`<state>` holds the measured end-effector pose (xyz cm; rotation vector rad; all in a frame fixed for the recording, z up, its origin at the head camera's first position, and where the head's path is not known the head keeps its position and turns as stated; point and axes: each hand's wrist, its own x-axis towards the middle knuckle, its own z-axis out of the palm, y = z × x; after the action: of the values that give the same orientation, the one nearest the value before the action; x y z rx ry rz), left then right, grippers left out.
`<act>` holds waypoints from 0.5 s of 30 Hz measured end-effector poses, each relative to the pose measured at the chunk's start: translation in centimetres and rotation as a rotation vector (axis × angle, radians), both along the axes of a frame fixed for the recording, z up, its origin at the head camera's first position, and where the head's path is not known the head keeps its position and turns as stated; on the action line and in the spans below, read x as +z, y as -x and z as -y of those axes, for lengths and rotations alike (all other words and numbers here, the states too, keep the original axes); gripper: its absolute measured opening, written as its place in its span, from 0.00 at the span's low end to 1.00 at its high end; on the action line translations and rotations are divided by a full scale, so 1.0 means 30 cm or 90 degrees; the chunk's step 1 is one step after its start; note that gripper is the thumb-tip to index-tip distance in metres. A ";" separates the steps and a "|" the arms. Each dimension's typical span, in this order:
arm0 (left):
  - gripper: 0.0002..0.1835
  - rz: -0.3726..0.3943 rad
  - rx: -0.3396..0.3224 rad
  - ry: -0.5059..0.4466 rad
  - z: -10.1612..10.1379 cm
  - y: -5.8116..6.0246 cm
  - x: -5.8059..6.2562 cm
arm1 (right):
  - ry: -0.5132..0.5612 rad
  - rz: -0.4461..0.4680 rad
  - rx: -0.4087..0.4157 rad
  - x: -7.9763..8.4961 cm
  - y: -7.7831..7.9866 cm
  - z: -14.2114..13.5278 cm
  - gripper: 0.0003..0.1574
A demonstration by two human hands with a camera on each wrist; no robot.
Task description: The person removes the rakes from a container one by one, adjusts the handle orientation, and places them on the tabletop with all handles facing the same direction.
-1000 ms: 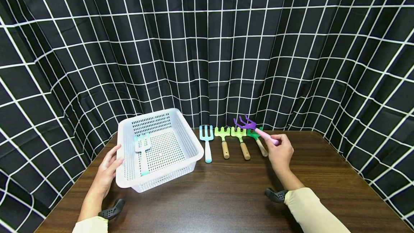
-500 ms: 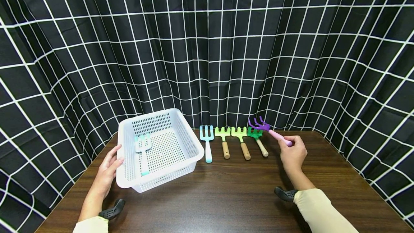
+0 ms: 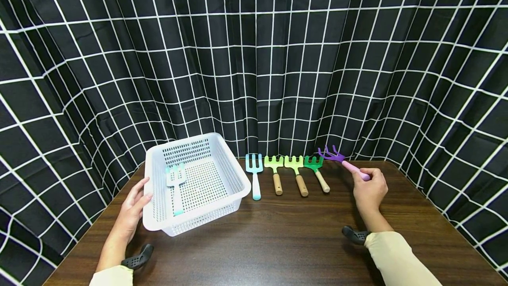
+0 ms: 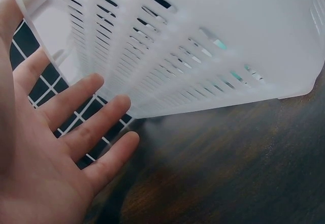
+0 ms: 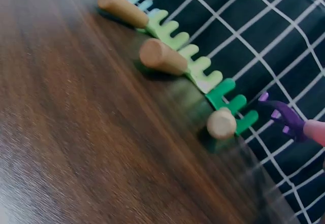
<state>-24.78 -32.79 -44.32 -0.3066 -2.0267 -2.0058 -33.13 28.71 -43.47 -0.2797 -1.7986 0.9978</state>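
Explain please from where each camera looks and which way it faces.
Head: on the head, facing forward and down over table, basket and forks; left hand, right hand and pale sleeves show.
Left wrist: on that wrist, facing the basket's slotted side; left hand shows palm side.
Right wrist: on that wrist, facing across the table to the curtain; hardly any hand shows.
Shared by head and right wrist: the forks and purple rake.

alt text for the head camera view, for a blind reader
A person's right hand holds a purple and pink rake near a row of four garden forks on a wooden table. The left hand touches a white basket with another fork inside.
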 end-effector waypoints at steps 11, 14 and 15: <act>0.27 0.009 0.006 0.006 0.000 -0.001 0.004 | 0.005 0.047 -0.024 -0.034 -0.002 -0.047 0.10; 0.27 0.009 0.007 0.004 0.000 -0.001 0.003 | -0.001 0.059 -0.027 -0.044 0.003 -0.052 0.10; 0.27 0.007 0.006 0.004 0.000 -0.001 0.002 | -0.004 0.065 -0.025 -0.048 0.005 -0.054 0.10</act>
<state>-24.76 -32.78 -44.25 -0.2864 -2.0383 -1.9997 -33.30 30.33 -44.92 -0.3670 -1.8815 0.9645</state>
